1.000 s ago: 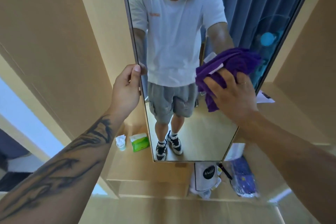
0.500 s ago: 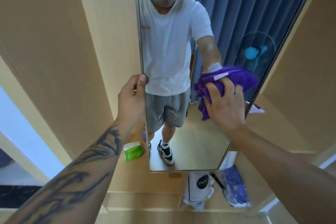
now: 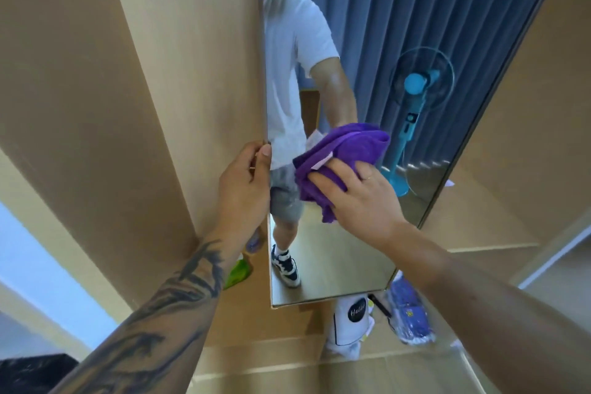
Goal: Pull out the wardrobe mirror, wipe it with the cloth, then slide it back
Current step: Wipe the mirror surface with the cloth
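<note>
Indoors, a person is standing before a tall wardrobe mirror (image 3: 367,51) that is sitting pulled out from between pale wooden wardrobe panels (image 3: 153,80). The left hand (image 3: 246,189), on a tattooed forearm, is gripping the mirror's left edge about halfway down, thumb curled over the front of the frame and fingers wrapping behind it. The right hand (image 3: 361,198) is pressing a crumpled purple cloth (image 3: 345,153) against the glass, just right of the left hand; the fingers are lying spread and nearly straight across the fabric, pushing it flat rather than clenching it, and a ring is showing on one finger. The cloth is bunching up above and to the left of the fingertips, with a pale label showing at its fold.

The glass is reflecting the person in a white T-shirt and grey shorts, with dark and white trainers, along with blue curtains and a turquoise pedestal fan. Below the mirror's lower edge, a white bag (image 3: 351,323) bearing a round black "Hello" mark is standing on the wardrobe floor, with a blue patterned plastic bag (image 3: 411,317) just beside it on the right. A green packet (image 3: 238,272) is lying near the mirror's lower left corner, partly hidden behind the left wrist.
</note>
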A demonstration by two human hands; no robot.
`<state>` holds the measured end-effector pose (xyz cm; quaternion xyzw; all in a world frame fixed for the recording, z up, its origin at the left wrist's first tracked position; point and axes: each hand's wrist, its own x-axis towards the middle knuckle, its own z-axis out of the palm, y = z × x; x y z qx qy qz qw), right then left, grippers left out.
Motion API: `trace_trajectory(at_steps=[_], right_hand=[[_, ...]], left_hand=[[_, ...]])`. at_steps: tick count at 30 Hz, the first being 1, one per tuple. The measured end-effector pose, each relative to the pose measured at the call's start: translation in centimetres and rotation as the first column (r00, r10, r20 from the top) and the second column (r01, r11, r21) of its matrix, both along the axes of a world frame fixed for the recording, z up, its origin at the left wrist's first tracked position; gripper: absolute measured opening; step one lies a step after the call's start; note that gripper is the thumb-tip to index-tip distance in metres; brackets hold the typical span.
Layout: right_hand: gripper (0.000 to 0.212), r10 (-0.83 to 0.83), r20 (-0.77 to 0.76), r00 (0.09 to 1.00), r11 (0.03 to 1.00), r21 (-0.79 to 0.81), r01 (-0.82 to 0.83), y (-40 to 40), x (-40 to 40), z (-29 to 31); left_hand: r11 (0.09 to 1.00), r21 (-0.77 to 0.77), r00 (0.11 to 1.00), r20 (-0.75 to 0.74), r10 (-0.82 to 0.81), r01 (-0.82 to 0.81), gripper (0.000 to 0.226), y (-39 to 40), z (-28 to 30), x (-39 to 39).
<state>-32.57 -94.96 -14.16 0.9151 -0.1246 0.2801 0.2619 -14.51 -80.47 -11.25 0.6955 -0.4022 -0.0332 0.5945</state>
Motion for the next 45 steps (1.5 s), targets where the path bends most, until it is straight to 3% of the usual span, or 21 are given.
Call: trace_trajectory(at_steps=[5,10,17,21,23,25,29,32,34,38,41,45], right_hand=[[0.044,-0.114,0.220,0.969,0.992,-0.032,0.124,-4.0,-5.9,0.6],[0.049,-0.214,0.373,0.903,0.976,0.052,0.210,-5.9,-7.7,-1.5],[0.046,-0.064,0.277,0.959,0.998,-0.011,0.069,-9.2,-11.6,-1.7],[0.049,0.016,0.344,0.939,1.000,-0.018,-0.010,-8.0,-8.8,-1.4],[0.060,0.033,0.334,0.942,0.999,-0.002,-0.035,-6.4,-6.5,-1.4],[0.073,0.038,0.315,0.948,0.999,0.011,-0.043,-4.4,-4.1,-1.2],[0.055,0.108,0.312,0.944,0.994,-0.048,-0.098,0.5,1.3,0.1],[0.056,0.130,0.311,0.942,0.990,-0.089,-0.107,1.4,3.0,0.1],[0.059,0.126,0.244,0.962,0.987,-0.123,-0.098,0.3,2.4,0.0],[0.042,0.070,0.106,0.992,0.987,-0.152,-0.054,-4.0,-1.1,-1.6],[0.039,0.046,0.158,0.986,0.987,-0.158,-0.021,-7.4,-4.8,-2.6],[0.037,0.030,0.209,0.978,0.986,-0.168,0.006,-10.7,-10.4,-3.1]], left_hand=[[1.000,-0.012,1.000,0.009,-0.004,0.004,0.034,0.1,0.2,-0.2],[0.999,-0.026,1.000,-0.011,0.019,-0.019,0.034,0.5,0.8,-0.8],[0.982,-0.126,0.985,-0.123,0.123,-0.138,0.035,-0.1,-0.5,-2.6],[0.978,-0.113,0.973,-0.168,0.155,-0.176,0.043,0.1,-0.6,-3.1],[0.977,-0.114,0.971,-0.181,0.159,-0.181,0.041,0.2,-0.8,-3.1],[0.979,-0.123,0.973,-0.179,0.142,-0.165,0.040,0.1,-1.0,-3.0],[0.988,-0.137,0.981,-0.188,0.040,-0.067,0.054,0.3,-1.0,-2.0],[0.989,-0.143,0.985,-0.159,-0.060,0.037,0.036,0.6,-1.1,-1.0],[0.991,-0.130,0.992,-0.114,-0.048,0.033,0.024,0.6,-1.6,-0.8],[0.988,-0.152,1.000,-0.022,0.011,-0.014,0.025,0.2,-2.6,-1.0],[0.982,-0.177,0.996,0.042,0.076,-0.067,0.028,-0.3,-3.3,-1.2],[0.968,-0.226,0.993,0.020,0.113,-0.106,0.023,-1.2,-3.8,-1.5]])
